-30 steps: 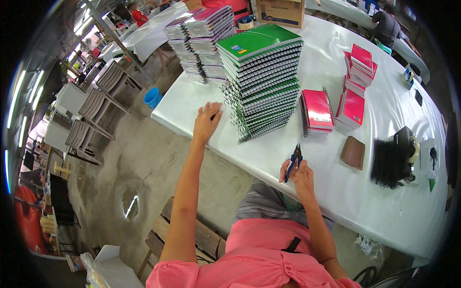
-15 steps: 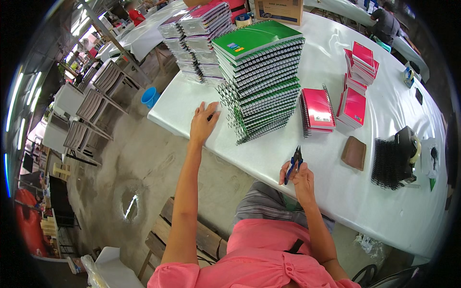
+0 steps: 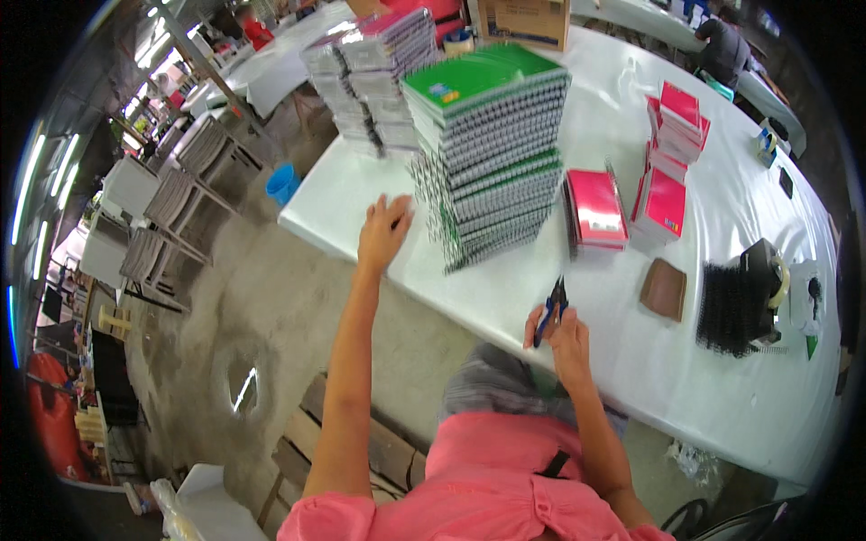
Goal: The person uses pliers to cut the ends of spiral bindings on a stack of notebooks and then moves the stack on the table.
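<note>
My left hand [image 3: 386, 233] rests on the white-covered table, fingers loosely spread and holding nothing. Just to its right rises a tall stack of green spiral notebooks [image 3: 492, 81], whose lower left coils jut out towards my fingers. My right hand [image 3: 566, 344] is closed round the blue handles of small wire cutters [image 3: 552, 311], their dark jaws pointing away from me over the table's near edge. Beyond the cutters lie small pink spiral notebooks [image 3: 597, 207], with another pink group [image 3: 663, 203] stacked to their right.
Wrapped notebooks [image 3: 361, 90] stand piled at the back left, and a cardboard box [image 3: 523, 22] at the back. On the right are a brown block [image 3: 664, 288], black plastic coils [image 3: 722, 311] and a tape dispenser [image 3: 765, 279]. A blue bucket [image 3: 283, 183] stands on the floor.
The picture is slightly blurred by head movement. My left fingers have drawn in a little; my right hand keeps its hold on the wire cutters. The stacks stay in place.
</note>
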### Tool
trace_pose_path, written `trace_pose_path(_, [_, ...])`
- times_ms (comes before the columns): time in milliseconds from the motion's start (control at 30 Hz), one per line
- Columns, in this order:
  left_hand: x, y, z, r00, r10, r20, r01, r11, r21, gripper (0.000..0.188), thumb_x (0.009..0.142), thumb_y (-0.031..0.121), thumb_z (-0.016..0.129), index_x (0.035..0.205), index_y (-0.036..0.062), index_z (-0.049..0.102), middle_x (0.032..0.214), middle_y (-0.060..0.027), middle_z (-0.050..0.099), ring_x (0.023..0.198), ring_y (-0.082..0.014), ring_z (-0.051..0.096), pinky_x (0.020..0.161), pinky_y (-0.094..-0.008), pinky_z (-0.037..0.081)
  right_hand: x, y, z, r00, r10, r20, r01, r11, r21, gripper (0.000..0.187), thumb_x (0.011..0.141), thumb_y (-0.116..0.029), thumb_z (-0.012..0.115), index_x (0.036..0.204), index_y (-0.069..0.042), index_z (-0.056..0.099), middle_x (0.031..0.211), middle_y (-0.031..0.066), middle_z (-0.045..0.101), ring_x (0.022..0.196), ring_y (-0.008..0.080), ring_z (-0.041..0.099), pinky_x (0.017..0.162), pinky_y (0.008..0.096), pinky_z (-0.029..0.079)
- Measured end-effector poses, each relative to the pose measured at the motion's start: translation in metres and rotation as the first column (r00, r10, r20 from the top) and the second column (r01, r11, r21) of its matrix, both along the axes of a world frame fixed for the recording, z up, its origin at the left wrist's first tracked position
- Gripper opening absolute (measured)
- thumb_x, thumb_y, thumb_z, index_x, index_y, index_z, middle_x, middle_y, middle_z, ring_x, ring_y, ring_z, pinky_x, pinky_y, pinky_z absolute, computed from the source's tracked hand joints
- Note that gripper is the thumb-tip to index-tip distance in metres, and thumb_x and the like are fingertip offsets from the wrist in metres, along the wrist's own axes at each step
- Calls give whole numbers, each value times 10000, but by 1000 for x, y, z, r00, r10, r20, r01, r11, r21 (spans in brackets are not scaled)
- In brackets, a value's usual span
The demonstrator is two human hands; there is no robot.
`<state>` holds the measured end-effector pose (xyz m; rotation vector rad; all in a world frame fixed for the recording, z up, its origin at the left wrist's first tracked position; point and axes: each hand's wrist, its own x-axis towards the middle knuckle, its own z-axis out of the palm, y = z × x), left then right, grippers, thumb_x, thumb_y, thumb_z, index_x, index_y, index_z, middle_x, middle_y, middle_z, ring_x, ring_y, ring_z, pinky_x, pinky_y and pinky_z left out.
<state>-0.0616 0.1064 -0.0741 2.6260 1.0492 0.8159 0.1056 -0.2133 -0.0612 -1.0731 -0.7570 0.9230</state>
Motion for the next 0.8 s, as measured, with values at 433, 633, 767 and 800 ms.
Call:
trace_pose_path(433, [1,-3,5,1000,-3,-11,2,1000,-22,480,885,273,559,1344,175,457,1359,-153,460,1275,-447,352,1063,-459,281,-2,-1,2,1000,-10,-3,10,1000,4,570,991,-484,274,942,19,537,735,81,567,653,137,531,625,273,414])
trace_pose_path(633, [4,2,2,993,102,-53,-106,990,-88,644,853,322,609,1417,182,331,1356,-186,454,1299,-446,321,1068,-479,263,0,0,0,1000,-26,-7,26,999,-47,578,988,-491,277,957,25,535,733,85,566,653,134,538,623,265,418])
trace_pose_path(767, [-6,8,16,997,-10,72,26,974,-223,918,730,362,742,1463,184,218,1390,-189,420,1322,-422,309,1091,-497,196,-3,-1,0,998,-3,-59,1,1000,-29,586,985,-498,279,986,29,536,723,88,565,647,135,541,632,266,424])
trace_pose_path(800, [-6,9,22,998,-10,65,27,961,-274,950,705,364,760,1463,184,217,1390,-184,421,1321,-416,314,1093,-496,194,0,1,1,999,16,-46,-17,999,-31,587,986,-497,275,999,29,535,710,85,561,646,137,538,643,271,426])
